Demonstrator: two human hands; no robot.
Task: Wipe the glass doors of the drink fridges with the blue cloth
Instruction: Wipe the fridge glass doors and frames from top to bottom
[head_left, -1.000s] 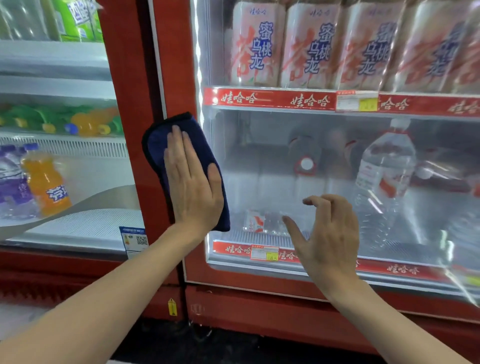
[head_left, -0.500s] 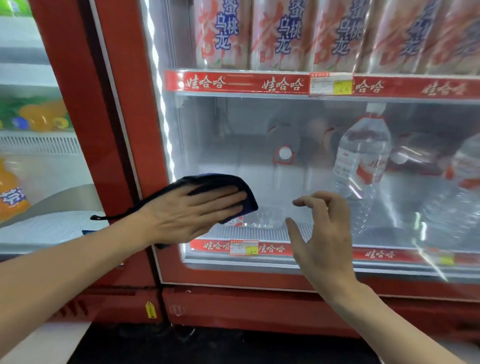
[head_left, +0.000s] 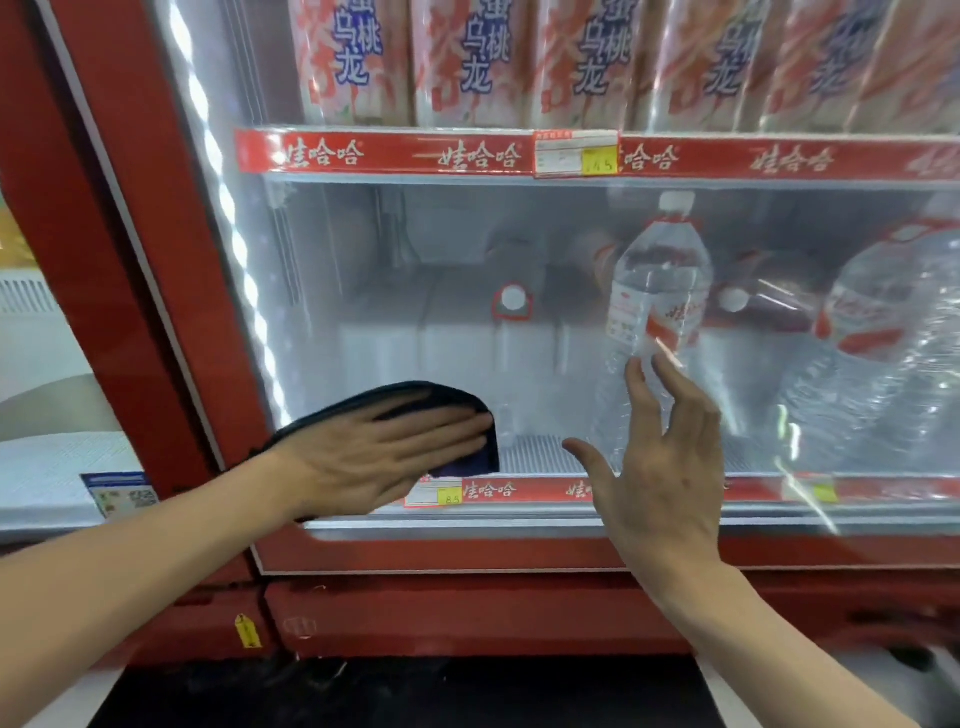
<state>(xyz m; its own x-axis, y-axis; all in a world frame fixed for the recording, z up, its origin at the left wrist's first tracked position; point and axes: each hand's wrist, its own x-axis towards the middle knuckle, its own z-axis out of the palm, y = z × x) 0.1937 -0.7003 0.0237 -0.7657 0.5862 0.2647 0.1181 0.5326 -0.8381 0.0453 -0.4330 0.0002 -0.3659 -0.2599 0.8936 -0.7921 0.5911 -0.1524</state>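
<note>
A dark blue cloth (head_left: 431, 397) lies flat against the lower left of the red-framed fridge's glass door (head_left: 415, 291). My left hand (head_left: 374, 457) presses it to the glass with straight fingers pointing right. Most of the cloth is hidden under that hand. My right hand (head_left: 660, 467) hovers in front of the glass to the right, fingers spread and loosely bent, holding nothing. I cannot tell whether its fingertips touch the glass.
Behind the glass stand a tall water bottle (head_left: 657, 291) and a large water jug (head_left: 883, 353), with pink drink packs (head_left: 467, 57) on the shelf above. Red shelf strips carry price tags (head_left: 576, 150). Another fridge (head_left: 47, 467) adjoins at the left.
My left hand slid the cloth from the red door frame down and right onto the lower glass, turning sideways. My right hand rose slightly and opened its fingers. The view shifted right and closer.
</note>
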